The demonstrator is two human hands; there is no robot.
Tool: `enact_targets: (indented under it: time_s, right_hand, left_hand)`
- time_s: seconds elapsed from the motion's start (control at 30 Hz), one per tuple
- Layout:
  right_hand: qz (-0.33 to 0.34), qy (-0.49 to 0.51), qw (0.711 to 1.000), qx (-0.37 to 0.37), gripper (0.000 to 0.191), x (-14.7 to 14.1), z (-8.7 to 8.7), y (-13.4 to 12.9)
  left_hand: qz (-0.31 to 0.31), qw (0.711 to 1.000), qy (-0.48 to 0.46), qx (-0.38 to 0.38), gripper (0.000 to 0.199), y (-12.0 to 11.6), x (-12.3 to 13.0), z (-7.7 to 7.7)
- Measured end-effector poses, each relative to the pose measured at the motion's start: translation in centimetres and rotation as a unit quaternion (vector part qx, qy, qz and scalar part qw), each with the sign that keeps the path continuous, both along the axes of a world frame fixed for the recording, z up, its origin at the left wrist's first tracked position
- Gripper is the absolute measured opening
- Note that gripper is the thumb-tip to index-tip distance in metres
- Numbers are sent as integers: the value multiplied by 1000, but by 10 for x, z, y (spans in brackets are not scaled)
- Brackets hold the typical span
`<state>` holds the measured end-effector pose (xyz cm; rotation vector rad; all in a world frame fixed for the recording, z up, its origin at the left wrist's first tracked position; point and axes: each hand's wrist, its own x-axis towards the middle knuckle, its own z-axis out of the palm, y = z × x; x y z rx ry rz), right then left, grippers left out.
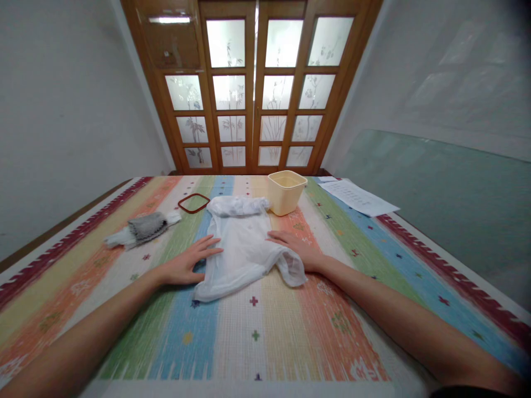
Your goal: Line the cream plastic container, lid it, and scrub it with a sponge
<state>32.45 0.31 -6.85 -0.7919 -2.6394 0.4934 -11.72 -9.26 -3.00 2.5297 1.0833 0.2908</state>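
Observation:
A thin white cloth (243, 249) lies spread on the striped tablecloth, its far end bunched up and its near right corner folded over. My left hand (188, 262) rests at the cloth's left edge, fingers apart, with the fingertips touching it. On the other side, my right hand (296, 247) lies with its fingers stretched out at the cloth's right edge; the folded corner covers part of the hand. Neither hand grips anything that shows.
Behind the cloth's right end stands a cream plastic container (286, 193). A dark red square ring (193, 203) lies at the back left, near a grey and white cloth bundle (145, 229). Printed paper (359, 198) lies on the striped tablecloth (253, 342) at the back right.

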Motion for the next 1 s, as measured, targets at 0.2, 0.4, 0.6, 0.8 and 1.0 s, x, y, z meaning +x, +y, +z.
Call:
enact_targets:
  time_s: [0.2, 0.4, 0.6, 0.8, 1.0]
  right_hand:
    - [-47, 28, 998, 16, 46, 50, -1, 17]
    - [-26, -47, 998, -25, 68, 81, 10, -16]
    - [-54, -75, 996, -1, 80, 94, 7, -40]
    - [-84, -1, 996, -1, 65, 58, -7, -27]
    - [-55, 91, 994, 13, 76, 9, -13, -9]
  left_hand:
    - [-1, 998, 33, 53, 68, -14, -3, 0]
    - [-13, 998, 53, 16, 90, -38, -20, 11]
    - [-16, 997, 78, 13, 86, -47, -16, 3]
    - [5, 996, 44, 83, 69, -18, 18, -16]
    - [-74, 994, 16, 76, 76, -6, 69, 1]
